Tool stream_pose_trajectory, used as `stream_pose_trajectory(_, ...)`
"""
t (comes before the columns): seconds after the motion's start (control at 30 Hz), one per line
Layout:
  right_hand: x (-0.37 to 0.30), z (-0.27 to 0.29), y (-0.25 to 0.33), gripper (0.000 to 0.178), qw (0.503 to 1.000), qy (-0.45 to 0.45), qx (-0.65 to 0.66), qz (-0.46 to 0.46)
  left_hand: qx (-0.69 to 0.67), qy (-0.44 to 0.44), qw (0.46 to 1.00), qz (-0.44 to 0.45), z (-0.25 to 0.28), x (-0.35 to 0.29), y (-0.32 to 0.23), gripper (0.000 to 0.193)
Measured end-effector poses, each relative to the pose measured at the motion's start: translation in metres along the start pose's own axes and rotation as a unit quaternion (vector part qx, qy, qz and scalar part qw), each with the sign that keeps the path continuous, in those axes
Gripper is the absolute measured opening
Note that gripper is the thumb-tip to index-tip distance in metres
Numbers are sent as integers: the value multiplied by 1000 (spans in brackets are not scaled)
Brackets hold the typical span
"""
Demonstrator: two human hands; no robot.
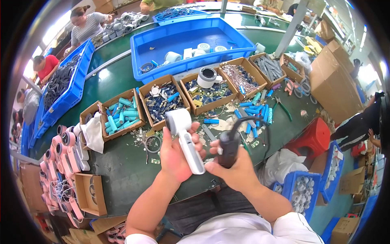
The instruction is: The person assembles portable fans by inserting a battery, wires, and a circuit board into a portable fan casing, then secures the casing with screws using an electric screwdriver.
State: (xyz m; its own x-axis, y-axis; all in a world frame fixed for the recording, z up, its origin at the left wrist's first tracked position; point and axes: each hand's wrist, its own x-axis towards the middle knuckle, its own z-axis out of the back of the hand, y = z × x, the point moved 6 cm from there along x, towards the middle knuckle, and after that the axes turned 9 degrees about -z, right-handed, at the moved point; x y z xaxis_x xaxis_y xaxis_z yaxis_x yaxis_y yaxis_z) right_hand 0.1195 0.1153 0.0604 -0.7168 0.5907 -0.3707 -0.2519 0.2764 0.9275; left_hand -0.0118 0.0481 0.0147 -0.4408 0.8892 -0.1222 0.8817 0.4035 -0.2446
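Across the palm of my left hand [177,156] lies a white handheld fan [187,144], its round head tilted up and its handle pointing down to the right. The fingers curl around the handle. My right hand [236,166] grips a black corded tool [229,148], probably an electric screwdriver; its cable loops up and to the right. The tool is close beside the fan's handle, and its tip cannot be made out. Beyond both hands lie blue battery cells [260,112] and green-handled pliers [283,109]. A grey ring [153,144] rests left of the fan.
Cardboard trays hold teal cells [122,116], circuit boards [164,103] and wired parts [243,77]. A large blue bin [191,38] stands behind them. Pink fans [61,162] pile up at left. A red stool [310,136] stands at right. Other people work across the green bench [130,179].
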Motion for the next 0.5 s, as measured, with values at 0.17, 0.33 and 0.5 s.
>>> stream_pose_trajectory(0.17, -13, 20, 24, 49, 956, 38, 205, 205, -67, 59, 996, -4, 3, 4, -12, 74)
stream_pose_trajectory(0.33, -19, 17, 61, 50, 881, 74, 338, 321, -44, 136, 989, 25, 1, -3, -2, 72)
stream_pose_trajectory(0.5, -19, 1, 81, 44, 865, 29, 318, 386, 1, 127, 991, 39, 0, -5, 3, 74)
